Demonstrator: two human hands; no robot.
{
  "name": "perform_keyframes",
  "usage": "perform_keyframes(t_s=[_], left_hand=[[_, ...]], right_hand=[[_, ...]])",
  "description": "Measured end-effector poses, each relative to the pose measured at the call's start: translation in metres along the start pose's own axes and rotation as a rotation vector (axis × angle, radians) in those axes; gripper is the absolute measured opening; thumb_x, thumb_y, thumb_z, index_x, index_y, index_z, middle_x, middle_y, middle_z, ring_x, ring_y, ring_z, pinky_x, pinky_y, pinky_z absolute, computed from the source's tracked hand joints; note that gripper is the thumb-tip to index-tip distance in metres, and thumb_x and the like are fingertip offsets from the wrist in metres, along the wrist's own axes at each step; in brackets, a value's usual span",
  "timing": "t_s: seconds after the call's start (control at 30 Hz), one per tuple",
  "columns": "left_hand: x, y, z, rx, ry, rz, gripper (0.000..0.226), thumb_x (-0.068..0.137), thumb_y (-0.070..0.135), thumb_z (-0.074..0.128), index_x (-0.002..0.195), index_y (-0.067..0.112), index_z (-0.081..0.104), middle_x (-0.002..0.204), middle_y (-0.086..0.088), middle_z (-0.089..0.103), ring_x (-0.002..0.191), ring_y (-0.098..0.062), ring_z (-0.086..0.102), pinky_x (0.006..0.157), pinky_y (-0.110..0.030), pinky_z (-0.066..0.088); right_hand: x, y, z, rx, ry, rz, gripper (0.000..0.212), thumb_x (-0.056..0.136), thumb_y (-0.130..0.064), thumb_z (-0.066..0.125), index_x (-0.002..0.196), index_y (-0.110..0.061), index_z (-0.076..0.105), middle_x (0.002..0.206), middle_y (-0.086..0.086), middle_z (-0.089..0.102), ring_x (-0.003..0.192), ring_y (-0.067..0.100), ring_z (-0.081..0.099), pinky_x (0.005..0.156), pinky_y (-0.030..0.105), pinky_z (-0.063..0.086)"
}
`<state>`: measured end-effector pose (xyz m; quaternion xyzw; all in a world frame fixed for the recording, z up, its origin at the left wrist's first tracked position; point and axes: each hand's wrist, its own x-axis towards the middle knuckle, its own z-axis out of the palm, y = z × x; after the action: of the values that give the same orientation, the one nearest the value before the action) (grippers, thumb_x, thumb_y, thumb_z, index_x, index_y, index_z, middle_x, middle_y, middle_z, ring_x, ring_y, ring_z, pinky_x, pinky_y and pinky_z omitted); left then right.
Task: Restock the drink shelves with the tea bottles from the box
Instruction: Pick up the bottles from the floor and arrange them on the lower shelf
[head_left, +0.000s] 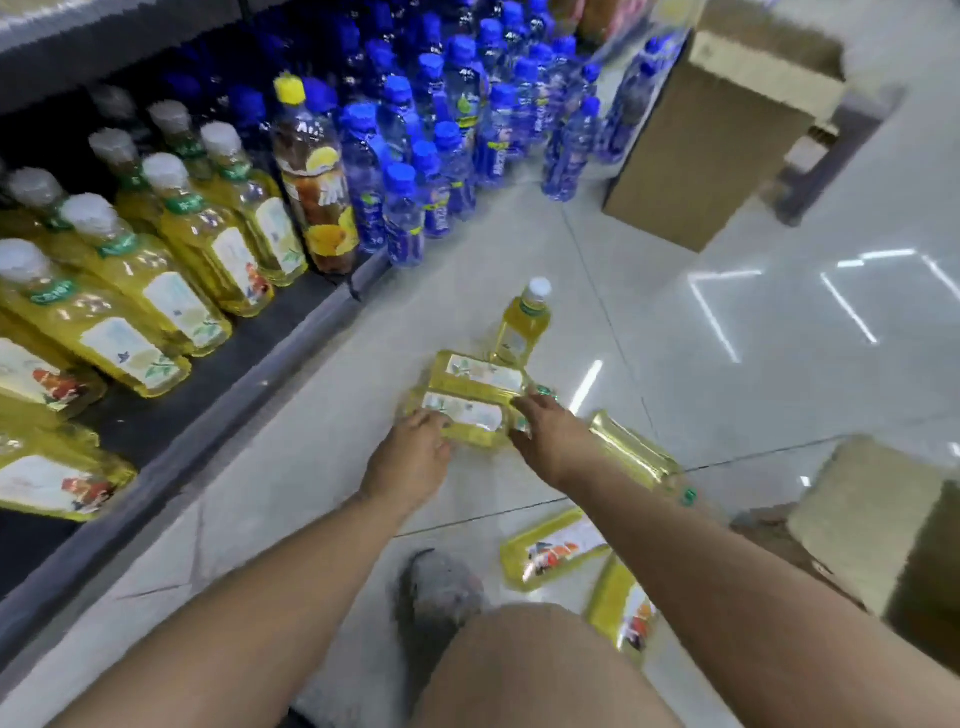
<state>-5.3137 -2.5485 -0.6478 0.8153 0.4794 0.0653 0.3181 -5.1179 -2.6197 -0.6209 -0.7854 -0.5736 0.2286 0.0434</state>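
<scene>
Head view: the low shelf (156, 421) has bare room for more tea. On the floor (311, 493) beside it, two tea bottles (478, 395) lie paired so I can lift both together. My left hand (415, 457) curls round their bases and my right hand (550, 436) round their necks.

Floor (753, 353) free at 2-3 o'clock; upright bottle (522, 327) blocks 12; lying bottles (556, 545) crowd centre to 5; big box (717, 140) at 1, low box (857, 509) at 4; shelf (171, 415) gap at 9.
</scene>
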Motion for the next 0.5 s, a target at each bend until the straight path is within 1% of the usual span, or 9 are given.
perform_keyframes(t_s=[0.07,0.13,0.2,0.27,0.33,0.4,0.5], left_hand=[[-0.007,0.026,0.033,0.03,-0.128,0.095,0.033,0.095,0.032,0.061,0.125,0.017,0.062,0.13,0.0,0.057,0.12,-0.024,0.053,0.094,-0.034,0.048],[-0.014,0.044,0.068,0.084,-0.27,0.186,0.036,0.097,0.036,0.059,0.129,0.02,0.058,0.135,0.002,0.054,0.122,-0.02,0.051,0.095,-0.031,0.045],[-0.022,0.055,0.1,0.149,-0.416,0.238,0.043,0.096,0.04,0.059,0.135,0.023,0.052,0.138,0.002,0.051,0.126,-0.021,0.049,0.099,-0.033,0.045],[-0.026,0.061,0.127,0.21,-0.52,0.227,0.052,0.093,0.043,0.059,0.141,0.026,0.045,0.139,0.001,0.049,0.125,-0.023,0.049,0.096,-0.037,0.048],[-0.027,0.061,0.15,0.239,-0.571,0.195,0.063,0.089,0.048,0.059,0.144,0.027,0.038,0.14,0.001,0.047,0.124,-0.023,0.048,0.094,-0.038,0.048],[-0.024,0.059,0.169,0.237,-0.615,0.175,0.075,0.087,0.053,0.06,0.149,0.024,0.03,0.143,-0.001,0.044,0.127,-0.024,0.046,0.098,-0.039,0.046],[-0.013,0.055,0.192,0.215,-0.633,0.166,0.088,0.084,0.055,0.065,0.153,0.022,0.022,0.145,-0.002,0.041,0.13,-0.024,0.042,0.101,-0.039,0.044]], right_hand=[[-0.038,0.05,0.004,0.013,0.007,0.135,0.047,0.098,-0.035,0.051,0.142,-0.02,0.045,0.143,0.005,0.046,0.12,0.031,0.055,0.093,0.038,0.049],[-0.08,0.092,0.017,0.052,-0.011,0.298,0.048,0.099,-0.035,0.051,0.144,-0.02,0.044,0.145,0.007,0.044,0.125,0.03,0.052,0.097,0.037,0.046],[-0.117,0.122,0.036,0.107,-0.039,0.414,0.048,0.098,-0.033,0.052,0.144,-0.022,0.043,0.146,0.009,0.042,0.124,0.03,0.052,0.098,0.037,0.045],[-0.141,0.139,0.055,0.18,-0.061,0.542,0.053,0.097,-0.031,0.055,0.147,-0.026,0.038,0.144,0.009,0.043,0.117,0.03,0.056,0.093,0.037,0.048],[-0.146,0.15,0.074,0.259,-0.111,0.703,0.06,0.094,-0.033,0.06,0.148,-0.022,0.035,0.138,0.011,0.048,0.116,0.03,0.057,0.092,0.036,0.049],[-0.141,0.157,0.092,0.362,-0.151,0.864,0.07,0.088,-0.039,0.069,0.144,-0.016,0.033,0.132,0.013,0.052,0.117,0.031,0.057,0.095,0.038,0.05],[-0.125,0.165,0.115,0.517,-0.106,1.035,0.085,0.081,-0.041,0.076,0.143,-0.011,0.025,0.132,0.017,0.054,0.117,0.035,0.058,0.093,0.043,0.051]])
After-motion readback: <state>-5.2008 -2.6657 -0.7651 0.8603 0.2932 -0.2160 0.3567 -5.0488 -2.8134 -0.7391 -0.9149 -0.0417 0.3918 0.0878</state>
